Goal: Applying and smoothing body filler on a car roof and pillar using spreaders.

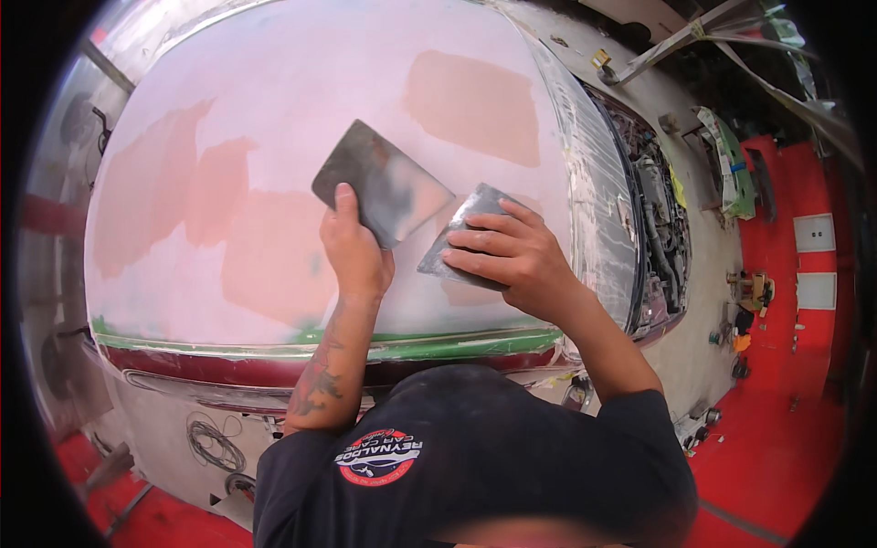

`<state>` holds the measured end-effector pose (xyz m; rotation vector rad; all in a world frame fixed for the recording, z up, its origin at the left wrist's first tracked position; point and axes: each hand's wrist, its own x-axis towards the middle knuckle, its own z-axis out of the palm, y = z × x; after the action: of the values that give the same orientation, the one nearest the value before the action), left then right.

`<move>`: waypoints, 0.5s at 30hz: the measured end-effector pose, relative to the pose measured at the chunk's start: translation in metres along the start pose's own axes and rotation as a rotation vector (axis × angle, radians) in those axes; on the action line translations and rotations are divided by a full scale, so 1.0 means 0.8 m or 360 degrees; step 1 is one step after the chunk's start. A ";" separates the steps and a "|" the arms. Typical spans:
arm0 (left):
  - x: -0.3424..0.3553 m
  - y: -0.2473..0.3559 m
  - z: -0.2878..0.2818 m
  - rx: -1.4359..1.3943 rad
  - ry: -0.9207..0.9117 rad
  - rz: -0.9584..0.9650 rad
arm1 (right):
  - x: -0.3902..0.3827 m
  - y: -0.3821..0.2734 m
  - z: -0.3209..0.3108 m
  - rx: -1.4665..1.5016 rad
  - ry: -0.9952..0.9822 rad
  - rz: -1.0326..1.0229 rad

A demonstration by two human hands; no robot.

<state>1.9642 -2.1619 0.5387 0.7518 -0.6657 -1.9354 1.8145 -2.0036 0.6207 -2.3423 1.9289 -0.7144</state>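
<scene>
My left hand (pixel 359 265) grips a dark, square metal plate (pixel 375 173) from below, its thumb lying on the face. Just to the right, my right hand (pixel 525 260) holds a smaller grey metal spreader (pixel 480 210), fingers bent across it. The plate's right corner is near the spreader; whether they touch I cannot tell. Both are over a car roof (pixel 274 73) coated pale pinkish white, with tan-pink filler patches (pixel 470 105) and a green band along the near edge.
To the right lie the taped windscreen (pixel 589 210) and open engine bay (pixel 653 247). A green panel (pixel 735 173) stands beyond, beside a red floor (pixel 776 457) with tools. A coiled hose (pixel 215 443) lies at lower left. Metal framing (pixel 676 46) occupies the upper right.
</scene>
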 end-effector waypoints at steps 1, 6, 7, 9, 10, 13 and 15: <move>0.003 0.004 0.000 -0.0120 -0.0007 -0.0047 | -0.002 -0.004 -0.005 0.0033 0.0024 0.0050; -0.013 0.002 0.014 -0.0607 -0.0063 -0.0538 | -0.001 -0.009 0.001 0.0690 0.0603 0.0054; -0.020 -0.002 0.018 -0.0653 -0.0044 -0.0645 | 0.000 -0.005 0.013 0.0878 0.0553 0.0164; -0.033 -0.006 0.020 -0.0565 -0.0117 -0.0570 | -0.004 0.020 0.030 0.0558 0.0372 0.0172; -0.037 -0.007 0.020 -0.0532 -0.0131 -0.0551 | -0.009 0.034 0.034 0.0443 0.0273 0.0232; -0.038 -0.007 0.020 -0.0471 -0.0110 -0.0459 | -0.034 0.059 0.033 0.0368 0.0088 0.0624; -0.034 -0.008 0.022 -0.0418 -0.0083 -0.0353 | -0.052 0.056 0.029 0.0798 0.0381 0.1191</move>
<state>1.9579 -2.1319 0.5522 0.6325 -0.3592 -2.1985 1.7759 -1.9813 0.5722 -1.1674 2.1478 -1.2180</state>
